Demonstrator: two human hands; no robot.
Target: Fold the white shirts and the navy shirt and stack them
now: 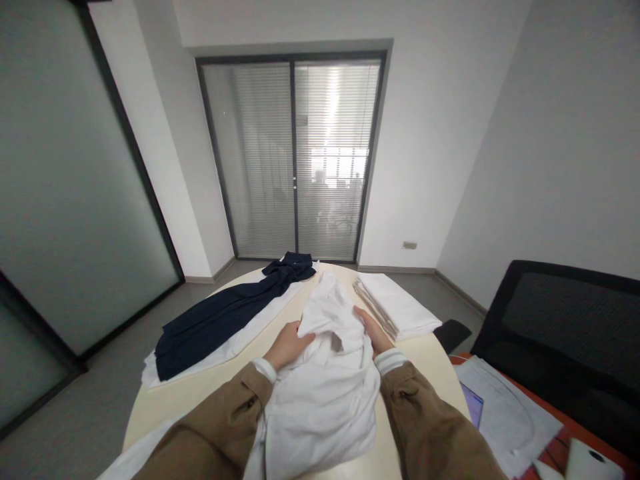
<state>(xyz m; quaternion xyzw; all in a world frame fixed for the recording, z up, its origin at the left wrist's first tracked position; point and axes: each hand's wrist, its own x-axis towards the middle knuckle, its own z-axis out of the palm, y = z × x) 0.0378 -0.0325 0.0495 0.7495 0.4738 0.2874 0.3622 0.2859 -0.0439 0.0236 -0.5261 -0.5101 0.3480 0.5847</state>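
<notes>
- Left hand (289, 345) and right hand (373, 331): grips apart, both on the bunched white garment (327, 413); clamping cannot be told.
- Garment position: 6 o'clock on the round cream counter (165, 413); not yet smoothed or folded.
- Already laid out: folded white stack (400, 303) at 1 o'clock; navy garment (225, 317) on white cloth (235, 347) at 10 o'clock.

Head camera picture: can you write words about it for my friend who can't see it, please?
The left hand and right hand rest on a crumpled white garment on a round cream table. A dark navy garment lies on white cloth to the left, and a folded white stack lies to the right.
</notes>
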